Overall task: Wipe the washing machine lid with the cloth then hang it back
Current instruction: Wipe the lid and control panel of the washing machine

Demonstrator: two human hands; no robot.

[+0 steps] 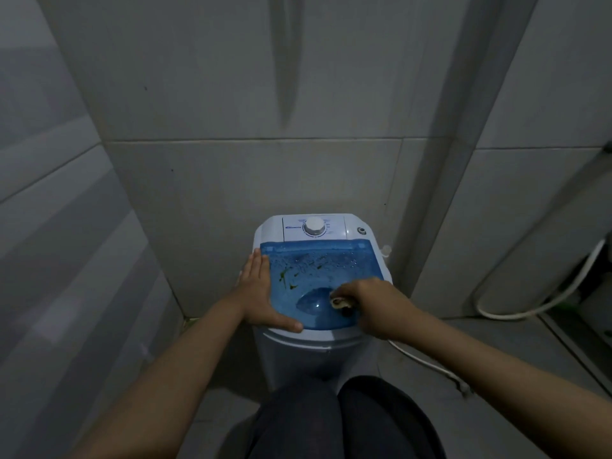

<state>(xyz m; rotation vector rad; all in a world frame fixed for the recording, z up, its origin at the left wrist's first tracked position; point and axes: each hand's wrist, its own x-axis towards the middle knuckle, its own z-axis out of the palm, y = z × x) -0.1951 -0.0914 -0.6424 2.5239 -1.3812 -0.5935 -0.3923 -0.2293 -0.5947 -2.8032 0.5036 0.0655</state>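
A small white washing machine (298, 352) stands against the tiled wall, its translucent blue lid (318, 270) closed. Water droplets and a few green smears (284, 279) lie on the lid's left half. My right hand (367, 303) presses a small bunched pale cloth (341, 303) onto the lid's near right part, beside the round recess. My left hand (261, 293) lies flat, fingers together, along the lid's left edge, thumb at the near rim.
A white dial (314, 225) sits on the control panel behind the lid. A grey hose (530, 306) loops at the right wall, and a cable (430, 362) runs across the floor. Tiled walls close in at the left and back. My dark-trousered knees (334, 422) are below.
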